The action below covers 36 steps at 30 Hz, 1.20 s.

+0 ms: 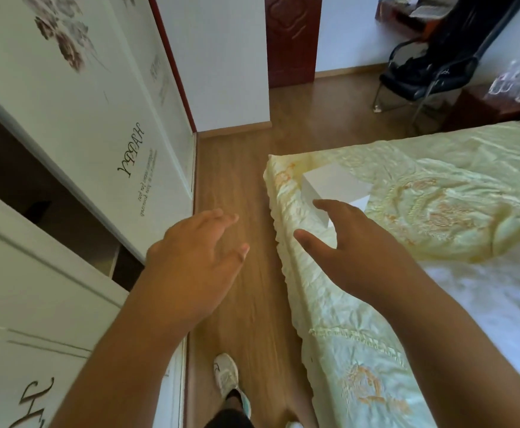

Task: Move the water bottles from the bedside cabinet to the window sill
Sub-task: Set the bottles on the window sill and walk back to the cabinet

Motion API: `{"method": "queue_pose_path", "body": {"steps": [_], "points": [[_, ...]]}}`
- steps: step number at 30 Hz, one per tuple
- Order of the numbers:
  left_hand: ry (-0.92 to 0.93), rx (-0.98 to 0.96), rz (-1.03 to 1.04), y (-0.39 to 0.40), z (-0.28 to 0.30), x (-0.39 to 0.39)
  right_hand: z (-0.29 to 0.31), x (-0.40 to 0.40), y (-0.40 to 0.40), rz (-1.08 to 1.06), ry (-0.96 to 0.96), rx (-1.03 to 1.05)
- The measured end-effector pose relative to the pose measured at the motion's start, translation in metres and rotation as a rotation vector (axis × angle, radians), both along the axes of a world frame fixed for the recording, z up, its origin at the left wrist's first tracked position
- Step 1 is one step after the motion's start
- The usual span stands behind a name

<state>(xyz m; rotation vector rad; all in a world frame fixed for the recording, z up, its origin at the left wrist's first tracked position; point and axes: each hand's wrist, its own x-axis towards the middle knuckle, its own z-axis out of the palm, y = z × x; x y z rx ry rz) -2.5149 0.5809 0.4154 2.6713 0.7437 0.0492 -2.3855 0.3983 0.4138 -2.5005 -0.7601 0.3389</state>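
We see the water bottles (518,77) clustered on the bedside cabinet (487,109), far beyond the bed (407,242). Our left hand (191,261) and right hand (351,254) hover spread wide, holding nothing, over the floor (252,211) and the bed's corner.

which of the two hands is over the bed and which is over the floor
The right hand hangs over the corner of the bed, near the white box. The left hand hangs over the wooden floor.
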Motion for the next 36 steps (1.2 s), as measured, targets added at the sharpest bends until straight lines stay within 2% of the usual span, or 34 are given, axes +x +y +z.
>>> {"method": "queue_pose_path", "body": {"steps": [7, 21, 28, 36], "points": [[-0.035, -0.045, -0.111, 0.060, -0.008, 0.052, 0.002, 0.030, 0.051, -0.074, -0.042, -0.054], [-0.102, -0.047, -0.174, 0.247, 0.007, 0.134, 0.021, 0.097, 0.243, -0.150, -0.090, -0.066], [-0.066, -0.093, -0.129, 0.302, -0.010, 0.145, 0.009, 0.117, 0.290, -0.123, -0.046, -0.106], [-0.003, -0.054, 0.038, 0.341, -0.012, 0.181, -0.002, 0.184, 0.344, 0.001, -0.035, -0.075]]}}
